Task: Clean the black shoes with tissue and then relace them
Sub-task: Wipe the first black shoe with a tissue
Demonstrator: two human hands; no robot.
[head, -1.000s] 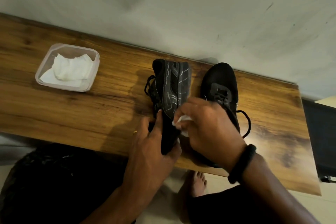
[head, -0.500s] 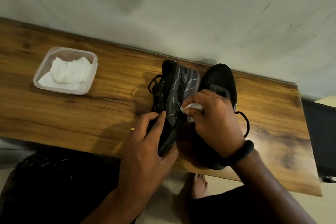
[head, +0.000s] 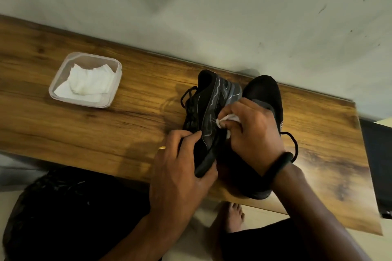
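tissue (head: 228, 118) in rt hand (head: 253, 133), on shoe (head: 209, 116)

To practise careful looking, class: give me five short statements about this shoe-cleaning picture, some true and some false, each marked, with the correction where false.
1. The right hand pinches a white tissue against the tilted shoe. True.
2. The left hand lies flat on the table. False: it grips the tilted shoe's near end.
3. The plastic container holds spare tissues. True.
4. The second shoe lies on the floor. False: it stands on the table, beside the tilted shoe.
5. The black wristband is on the left wrist. False: it is on the right wrist.
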